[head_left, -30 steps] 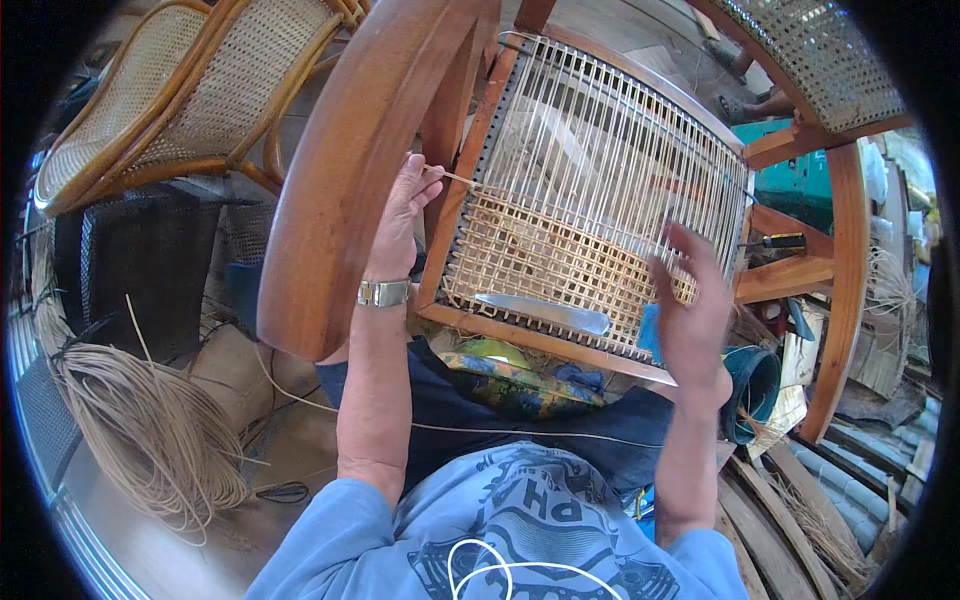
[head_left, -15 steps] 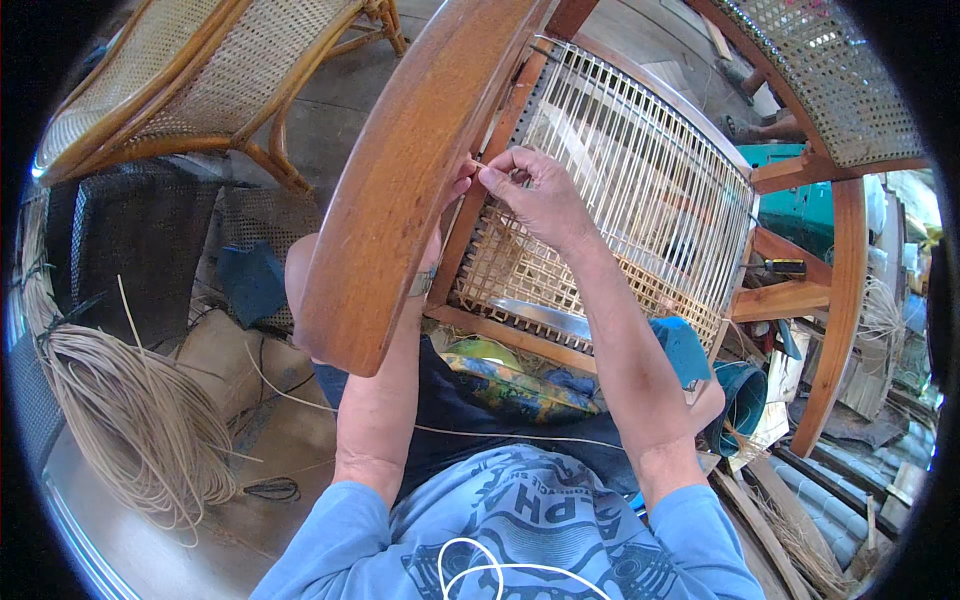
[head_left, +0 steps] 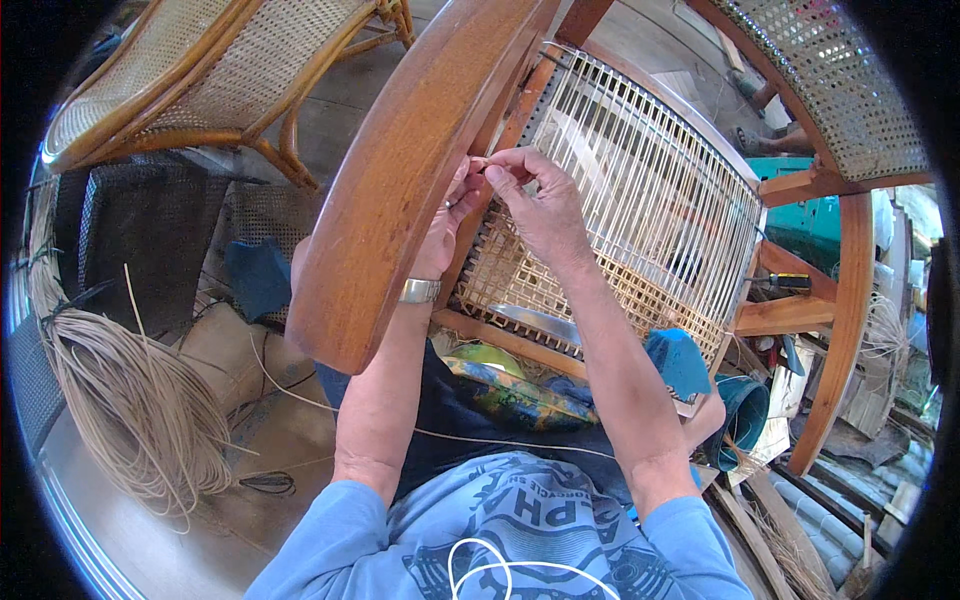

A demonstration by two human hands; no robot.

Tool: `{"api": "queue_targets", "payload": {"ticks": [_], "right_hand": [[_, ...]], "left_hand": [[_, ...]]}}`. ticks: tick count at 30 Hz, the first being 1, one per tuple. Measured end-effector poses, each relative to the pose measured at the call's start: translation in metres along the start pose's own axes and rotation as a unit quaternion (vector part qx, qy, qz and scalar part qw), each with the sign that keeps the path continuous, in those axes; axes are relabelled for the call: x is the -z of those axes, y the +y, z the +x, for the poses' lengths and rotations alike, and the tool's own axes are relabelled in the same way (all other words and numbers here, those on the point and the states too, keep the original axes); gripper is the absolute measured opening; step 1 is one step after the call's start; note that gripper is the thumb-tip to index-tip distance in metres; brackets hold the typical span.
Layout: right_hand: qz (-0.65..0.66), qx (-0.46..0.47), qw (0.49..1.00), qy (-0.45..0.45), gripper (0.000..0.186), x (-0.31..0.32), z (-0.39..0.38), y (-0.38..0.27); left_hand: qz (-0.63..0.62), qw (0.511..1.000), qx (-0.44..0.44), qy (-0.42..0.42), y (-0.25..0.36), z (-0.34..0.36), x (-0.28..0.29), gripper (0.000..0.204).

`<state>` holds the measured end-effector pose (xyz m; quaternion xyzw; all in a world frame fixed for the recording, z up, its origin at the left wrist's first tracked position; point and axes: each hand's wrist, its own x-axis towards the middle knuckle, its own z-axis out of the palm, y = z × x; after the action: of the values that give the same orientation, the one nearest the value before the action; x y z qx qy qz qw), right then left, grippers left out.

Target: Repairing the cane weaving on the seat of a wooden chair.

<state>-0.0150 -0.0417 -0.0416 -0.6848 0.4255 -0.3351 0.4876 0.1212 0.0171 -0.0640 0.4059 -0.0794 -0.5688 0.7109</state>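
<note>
Both hands meet at the left rail of a wooden chair seat frame [head_left: 510,357], just inside a broad wooden armrest [head_left: 400,190]. My right hand [head_left: 545,215] has thumb and forefinger closed in a pinch. Against its fingertips, the fingers of my left hand [head_left: 440,235] are closed too, partly hidden by the armrest. What they hold is too small to make out. Pale cane strands [head_left: 640,160] stretch across the seat, and its near part is a woven cane grid [head_left: 500,265]. A shiny flat strip [head_left: 540,322] lies at the grid's near edge.
A coil of cane [head_left: 140,410] hangs at the left, below a rattan chair [head_left: 230,90]. One loose strand [head_left: 500,440] crosses my lap. Right of the seat are a chair leg [head_left: 845,330], a screwdriver [head_left: 790,281], a dark teal bucket [head_left: 742,405] and a blue container [head_left: 678,362].
My left hand and wristwatch show more beside the armrest. Both hands stay pinched together at the same rail. The whole view has shifted slightly.
</note>
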Motion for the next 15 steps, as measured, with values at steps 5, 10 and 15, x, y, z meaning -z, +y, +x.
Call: {"api": "queue_targets", "payload": {"ticks": [5,10,15], "right_hand": [[0.013,0.002,1.0,-0.004,0.015,-0.0015,0.0001,-0.0006],[-0.004,-0.006,1.0,-0.02,0.016,0.0023,-0.0014,-0.0016],[0.012,-0.043,0.998,-0.039,0.018,0.005,0.0006,-0.0029]], "left_hand": [[0.135,0.989,-0.06,0.019,-0.0066,-0.0011,0.0014,0.03],[0.185,0.979,-0.083,0.033,-0.0098,-0.0036,0.0021,0.028],[0.178,0.981,-0.075,0.008,-0.0081,-0.0057,-0.0003,0.026]]}}
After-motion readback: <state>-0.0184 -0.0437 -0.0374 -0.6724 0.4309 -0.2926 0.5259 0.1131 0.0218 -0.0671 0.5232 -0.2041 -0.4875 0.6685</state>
